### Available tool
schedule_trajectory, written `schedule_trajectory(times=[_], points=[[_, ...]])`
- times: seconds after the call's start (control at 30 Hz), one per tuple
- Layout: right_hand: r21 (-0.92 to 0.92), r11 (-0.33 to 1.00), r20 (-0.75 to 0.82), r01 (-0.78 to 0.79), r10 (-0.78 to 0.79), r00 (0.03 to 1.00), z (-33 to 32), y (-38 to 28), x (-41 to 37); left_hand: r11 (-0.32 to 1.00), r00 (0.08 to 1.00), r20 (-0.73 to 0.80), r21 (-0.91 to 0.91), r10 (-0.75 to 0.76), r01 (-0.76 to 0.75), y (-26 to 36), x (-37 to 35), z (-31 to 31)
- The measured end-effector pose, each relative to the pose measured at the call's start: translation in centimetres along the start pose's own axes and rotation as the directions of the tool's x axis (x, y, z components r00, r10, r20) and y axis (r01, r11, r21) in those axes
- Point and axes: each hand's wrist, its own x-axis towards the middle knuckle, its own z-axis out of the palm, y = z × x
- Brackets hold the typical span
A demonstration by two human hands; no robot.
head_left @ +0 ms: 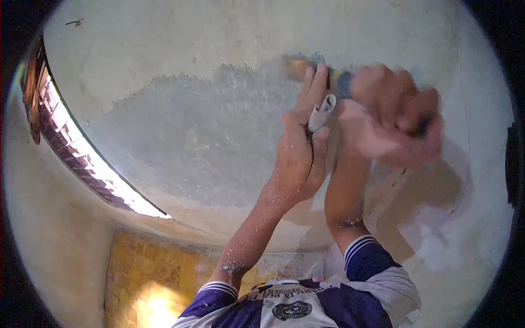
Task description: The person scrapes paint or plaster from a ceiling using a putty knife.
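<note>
My right hand [396, 104] is closed in a fist round the dark handle of a hand tool [343, 85]; motion smears both. The tool has a yellow band and a flat brownish head [298, 66], its kind unclear, which lies against the pale wall [180, 44] at the upper edge of a rough grey patch [202, 126]. Close beside it is my left hand [301, 142], fingers pointing up and overlapping the tool's head. A rolled white sheet [321, 113] is held between its thumb and fingers. Whitish dust speckles both forearms.
At the left, bright light comes through a long slatted opening [82, 142] with a brown wooden piece [33, 98] at its upper end. Yellow tiles [147, 268] cover a surface below. A dark edge [512, 164] shows at far right. Shadows fall on the wall at right.
</note>
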Motion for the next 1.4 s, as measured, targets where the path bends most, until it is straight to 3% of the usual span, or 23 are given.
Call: schedule_trajectory(times=[0.07,0.13,0.2,0.27,0.3,0.33,0.37,0.43,0.5,0.57,0.63,0.73,0.87,0.97,1.27,1.37,1.4], points=[[0.018,0.994,0.080,0.107,-0.108,0.991,0.3,-3.1,-0.2,0.996,0.998,0.000,-0.064,-0.056,0.055,0.6,-0.4,-0.6],[-0.076,0.997,0.133,0.029,-0.018,0.991,-1.4,-0.6,-0.9,0.975,0.990,0.001,-0.177,-0.139,0.138,0.8,-0.5,-0.7],[-0.119,0.992,0.117,-0.052,0.066,0.991,-1.6,-0.1,-1.6,0.951,0.991,0.038,-0.280,-0.128,0.134,0.8,-0.4,-0.9],[-0.081,0.992,0.067,-0.100,0.106,0.992,-0.3,-0.7,-1.4,0.954,0.998,0.063,-0.299,-0.014,0.033,0.0,0.7,-1.7],[-0.013,1.000,0.025,-0.027,0.027,0.999,-0.4,-0.9,-1.5,0.957,0.997,0.067,-0.288,0.025,-0.004,-0.4,1.1,-2.1],[0.048,0.997,-0.018,0.053,-0.052,0.998,-0.5,-1.2,-1.7,0.970,0.998,0.065,-0.242,0.011,0.005,-0.5,1.0,-2.3],[0.059,0.997,-0.166,0.053,-0.043,0.985,-0.7,-0.6,-2.3,0.980,0.998,0.063,-0.199,0.000,0.013,-0.5,0.7,-2.3],[0.019,0.999,-0.240,-0.035,0.039,0.970,-0.1,-0.3,-2.5,0.992,0.998,0.063,-0.124,-0.026,0.033,-0.1,0.0,-2.0],[-0.087,0.991,-0.079,-0.099,0.093,0.993,0.7,-0.7,-1.1,0.997,0.999,0.051,-0.071,-0.005,0.009,-0.2,0.2,-1.8],[-0.194,0.981,0.109,0.013,0.008,0.994,0.1,-3.9,0.3,0.996,0.998,0.022,-0.075,0.052,-0.050,-0.7,0.4,-1.6],[-0.222,0.973,0.191,0.068,-0.025,0.981,0.4,-4.4,0.8,0.996,0.999,0.036,-0.091,0.016,-0.013,-0.2,0.1,-1.9],[-0.165,0.985,0.129,-0.046,0.068,0.989,0.9,-1.8,0.7,0.993,0.998,0.066,-0.117,-0.007,0.015,0.3,-0.2,-1.8],[-0.033,0.994,0.080,0.104,-0.101,0.992,0.0,-4.4,0.3,0.989,0.998,0.010,-0.133,0.067,-0.066,0.6,0.9,-1.3],[-0.124,0.992,0.139,0.011,0.006,0.990,-0.7,-1.8,0.8,0.987,0.999,0.009,-0.154,0.043,-0.041,1.1,0.5,-1.1],[-0.118,0.993,0.149,-0.009,0.027,0.988,-1.8,-2.8,2.3,0.965,0.996,0.013,-0.251,0.087,-0.081,1.2,0.8,-0.2],[0.109,0.979,-0.022,0.173,-0.172,0.985,-0.2,-6.6,1.4,0.990,1.000,0.025,-0.139,0.014,-0.010,2.1,0.2,-0.5],[0.043,0.988,0.049,0.145,-0.147,0.988,-0.8,-5.5,1.5,0.985,1.000,0.013,-0.170,0.018,-0.016,1.9,-0.3,-0.4]])
